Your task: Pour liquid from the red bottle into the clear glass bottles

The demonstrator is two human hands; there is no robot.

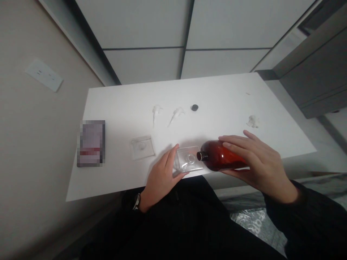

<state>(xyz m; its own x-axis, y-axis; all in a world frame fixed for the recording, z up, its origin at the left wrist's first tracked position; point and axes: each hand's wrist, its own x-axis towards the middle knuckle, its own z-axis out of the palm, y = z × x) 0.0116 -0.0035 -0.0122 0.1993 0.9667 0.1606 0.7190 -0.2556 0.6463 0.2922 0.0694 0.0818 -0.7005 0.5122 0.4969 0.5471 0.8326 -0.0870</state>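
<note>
The right hand [257,164] is wrapped around a red-brown bottle [221,157], fingers spread over its upper side and the thumb underneath. The bottle lies almost flat, with its open neck pointing left. The neck meets the right edge of a small clear container [188,159], which sits at the near edge of the white tabletop [217,90]. The left hand [162,173] grips this container from its left side, the thumb along the top edge and the other fingers curled below it. A dark watch [137,201] shows on that wrist. Whether anything is in the container cannot be told.

Just to the left lies a 2nd clear dish [142,147], flat on the tabletop and apart from both hands. Farther back are 2 twisted white scraps [156,110] side by side, with a small black cap [194,107] just to their right. A crumpled white wad [253,121] lies beyond the right hand. Near the left edge is a dark flat rectangle [91,143], pixelated and unreadable.
</note>
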